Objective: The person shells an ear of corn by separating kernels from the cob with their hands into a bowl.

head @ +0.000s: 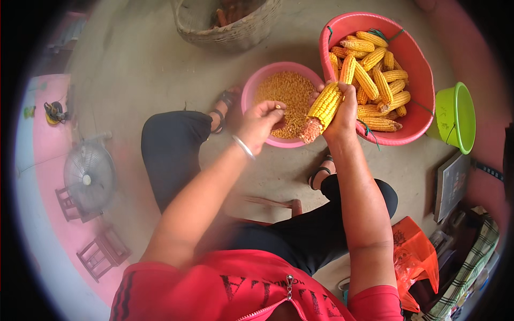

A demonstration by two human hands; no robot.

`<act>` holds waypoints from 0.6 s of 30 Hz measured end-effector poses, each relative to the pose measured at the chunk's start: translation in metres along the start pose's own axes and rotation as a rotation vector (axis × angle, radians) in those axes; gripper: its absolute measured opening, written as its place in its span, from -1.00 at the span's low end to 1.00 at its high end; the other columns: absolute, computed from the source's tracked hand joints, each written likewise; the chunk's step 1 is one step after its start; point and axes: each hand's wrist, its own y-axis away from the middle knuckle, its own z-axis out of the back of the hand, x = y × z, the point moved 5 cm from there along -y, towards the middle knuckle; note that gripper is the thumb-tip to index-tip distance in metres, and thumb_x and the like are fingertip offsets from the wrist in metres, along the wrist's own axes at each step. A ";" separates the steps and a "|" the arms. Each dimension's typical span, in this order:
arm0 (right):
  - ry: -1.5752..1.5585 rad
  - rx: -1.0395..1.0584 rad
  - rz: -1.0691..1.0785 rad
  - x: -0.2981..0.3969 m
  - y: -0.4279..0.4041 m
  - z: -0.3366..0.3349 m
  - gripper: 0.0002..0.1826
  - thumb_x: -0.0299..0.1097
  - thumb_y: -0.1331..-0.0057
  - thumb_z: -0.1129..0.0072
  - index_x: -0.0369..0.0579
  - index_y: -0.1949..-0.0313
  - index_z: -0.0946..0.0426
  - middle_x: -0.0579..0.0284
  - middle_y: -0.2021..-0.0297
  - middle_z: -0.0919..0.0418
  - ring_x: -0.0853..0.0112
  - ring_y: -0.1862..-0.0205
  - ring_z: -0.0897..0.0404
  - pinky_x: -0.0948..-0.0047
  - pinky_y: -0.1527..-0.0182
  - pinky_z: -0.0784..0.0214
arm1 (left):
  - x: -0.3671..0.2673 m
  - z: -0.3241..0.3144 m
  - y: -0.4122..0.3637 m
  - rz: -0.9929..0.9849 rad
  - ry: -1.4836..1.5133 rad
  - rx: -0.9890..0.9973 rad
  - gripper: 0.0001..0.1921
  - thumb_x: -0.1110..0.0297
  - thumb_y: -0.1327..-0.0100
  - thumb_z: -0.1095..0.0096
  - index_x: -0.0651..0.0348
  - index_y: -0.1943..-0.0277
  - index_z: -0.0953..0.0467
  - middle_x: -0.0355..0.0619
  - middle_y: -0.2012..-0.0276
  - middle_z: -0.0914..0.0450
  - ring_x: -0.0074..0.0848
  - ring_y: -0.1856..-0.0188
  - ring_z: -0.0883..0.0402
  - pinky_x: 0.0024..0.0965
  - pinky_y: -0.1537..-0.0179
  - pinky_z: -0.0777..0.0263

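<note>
My right hand (345, 108) holds a yellow ear of corn (327, 102), its bare reddish end pointing down towards me. Left of the ear, my left hand (263, 120), with a metal bangle on its wrist, pinches a single corn kernel (278, 107) between thumb and finger, apart from the ear. Both hands are over the near part of a pink basin (248, 86) holding loose corn kernels (287, 89). Right beside it stands a red tub (419, 80) with many ears of corn (367, 82) inside and green ties along its rim.
A wicker basket (233, 36) holding reddish cobs stands beyond the basin. Right of the tub are a lime-green bucket (445, 116) and a dark flat panel (453, 186). An orange-red plastic bag (415, 257) lies lower right. A fan (89, 176) and wooden chairs (105, 252) stand at left.
</note>
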 end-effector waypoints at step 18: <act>0.340 -0.133 0.007 -0.008 -0.009 -0.017 -0.68 -0.12 -0.35 -0.09 -0.14 0.16 -0.44 0.11 0.42 -0.55 0.40 0.47 -0.56 0.41 0.41 -0.49 | -0.062 -0.032 -0.015 0.075 -0.297 0.498 -0.58 0.26 -0.38 -0.20 0.42 -0.13 -0.39 -0.06 0.04 -0.59 -0.54 0.08 -0.62 -0.43 0.01 -0.54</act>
